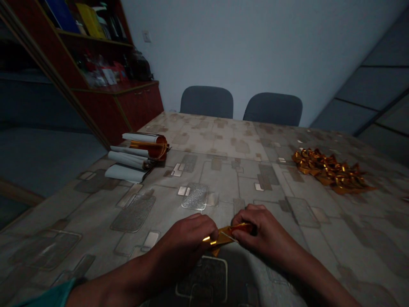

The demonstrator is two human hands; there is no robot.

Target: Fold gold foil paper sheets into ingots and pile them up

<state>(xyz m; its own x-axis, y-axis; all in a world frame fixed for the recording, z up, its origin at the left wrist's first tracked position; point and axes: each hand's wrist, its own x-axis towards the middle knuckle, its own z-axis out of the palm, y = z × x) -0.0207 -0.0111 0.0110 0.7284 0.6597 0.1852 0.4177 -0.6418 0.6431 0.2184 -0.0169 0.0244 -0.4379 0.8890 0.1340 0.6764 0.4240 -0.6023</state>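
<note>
Between my two hands, over the near part of the table, is a small piece of folded gold foil paper (224,236). My left hand (194,232) is closed around its left end, with the fingers curled over and partly hiding it. The thumb and fingers of my right hand (254,228) pinch the right end. A pointed corner of the foil sticks out below my left fingers. How the paper is folded inside my grip is hidden.
The patterned tablecloth (223,170) covers the table. At left lies a stack of curled gold-and-white paper sheets (134,157); at right, a pile of folded gold foil pieces (330,170). Two grey chairs (207,101) stand at the far edge. A red-brown cabinet (128,104) stands behind left.
</note>
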